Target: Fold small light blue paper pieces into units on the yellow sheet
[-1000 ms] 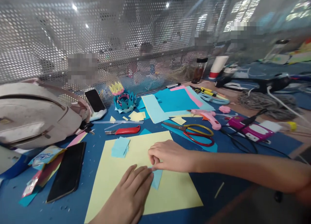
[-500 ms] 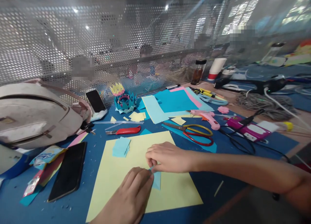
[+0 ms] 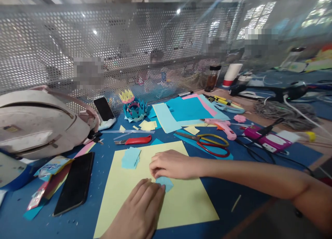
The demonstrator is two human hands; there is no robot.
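Observation:
A small piece of light blue paper (image 3: 166, 183) lies on a large pale yellow sheet (image 3: 189, 201). It looks folded, with a pointed corner toward the right. My left hand (image 3: 145, 204) rests on the sheet, its fingertips pressing the blue paper's left edge. From above, my right hand (image 3: 168, 164) reaches over with curled fingers that touch the paper's top edge. Its fingertips are partly hidden. Up and left on the same sheet sits a stack of light blue paper squares (image 3: 131, 157).
Behind the sheet lie a red utility knife (image 3: 138, 139), scissors (image 3: 207, 140) and a pink glue gun (image 3: 221, 125). A paper lotus (image 3: 135, 109) stands farther back. At left are a black phone (image 3: 75, 183) and a pale backpack (image 3: 38, 121). A perforated metal screen (image 3: 116, 42) borders the table.
The blue paper has turned and shows more of its surface between my hands. My right hand has shifted slightly left, and its fingers have curled further. The view has moved a little.

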